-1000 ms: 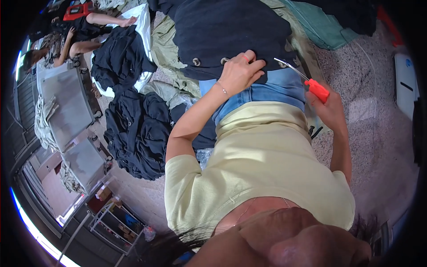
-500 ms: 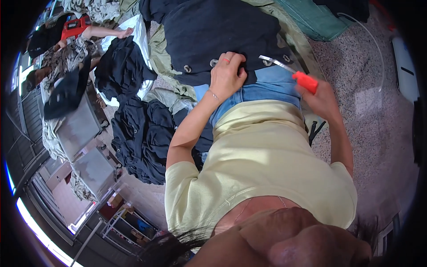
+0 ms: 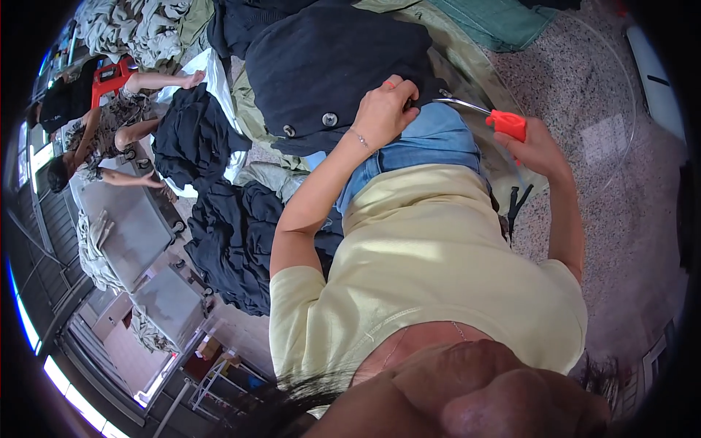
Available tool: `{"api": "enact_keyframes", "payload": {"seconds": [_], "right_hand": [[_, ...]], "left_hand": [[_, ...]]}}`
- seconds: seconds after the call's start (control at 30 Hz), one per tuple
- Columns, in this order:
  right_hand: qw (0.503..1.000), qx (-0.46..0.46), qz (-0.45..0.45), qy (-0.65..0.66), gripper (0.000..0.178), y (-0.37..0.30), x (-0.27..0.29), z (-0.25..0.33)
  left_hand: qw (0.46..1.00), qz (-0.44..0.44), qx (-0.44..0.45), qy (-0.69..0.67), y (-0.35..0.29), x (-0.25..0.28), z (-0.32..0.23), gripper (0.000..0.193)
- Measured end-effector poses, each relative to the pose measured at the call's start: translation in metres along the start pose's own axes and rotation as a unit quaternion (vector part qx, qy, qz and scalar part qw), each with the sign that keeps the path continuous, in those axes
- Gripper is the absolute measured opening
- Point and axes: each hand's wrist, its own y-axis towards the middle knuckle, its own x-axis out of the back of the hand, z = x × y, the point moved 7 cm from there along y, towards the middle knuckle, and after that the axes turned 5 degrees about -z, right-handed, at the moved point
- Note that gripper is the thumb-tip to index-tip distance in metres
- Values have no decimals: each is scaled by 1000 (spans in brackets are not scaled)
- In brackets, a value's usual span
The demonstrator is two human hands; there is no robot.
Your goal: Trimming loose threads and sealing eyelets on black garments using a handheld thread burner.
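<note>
A dark navy garment (image 3: 328, 69) with large buttons is spread over my lap. Two buttons, one of them the round button (image 3: 330, 119), show along its near edge. My left hand (image 3: 383, 113) pinches that edge, fingers closed on the fabric. My right hand (image 3: 539, 146) is wrapped around a red-handled tool (image 3: 507, 125) with a slim metal shaft. Its tip touches or lies just over the garment's edge, to the right of my left fingers. I cannot tell the tool's exact kind.
Dark clothes (image 3: 234, 233) are heaped on the floor to my left, with another dark pile (image 3: 191, 139) on white sheeting. Grey wheeled carts (image 3: 120, 219) stand farther left. Beside them a co-worker (image 3: 95, 135) reaches out a hand. A green cloth (image 3: 496, 22) lies at the far right.
The garment has shifted left, and my left hand has moved right along its edge. The tool's tip has come nearer to my left fingers. The dark cloth the co-worker held is gone from their hands.
</note>
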Motion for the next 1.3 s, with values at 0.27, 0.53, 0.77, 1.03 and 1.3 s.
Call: {"api": "enact_keyframes", "payload": {"seconds": [0.27,0.53,0.77,1.03,1.3], "right_hand": [[999,25,2,-41,40,8,-7,13],[985,22,-92,143,36,11,22,-45],[982,20,-132,134,35,7,33,-53],[991,-2,-77,111,34,11,30,-45],[997,-16,-55,-56,38,23,34,-43]], "left_hand": [[999,34,-8,3,3,-3,4,29],[982,85,-44,164,24,-10,-25,23],[919,310,-63,236,78,-90,7,23],[929,336,-34,151,92,-95,17,32],[981,187,-45,16,80,-71,12,25]]}}
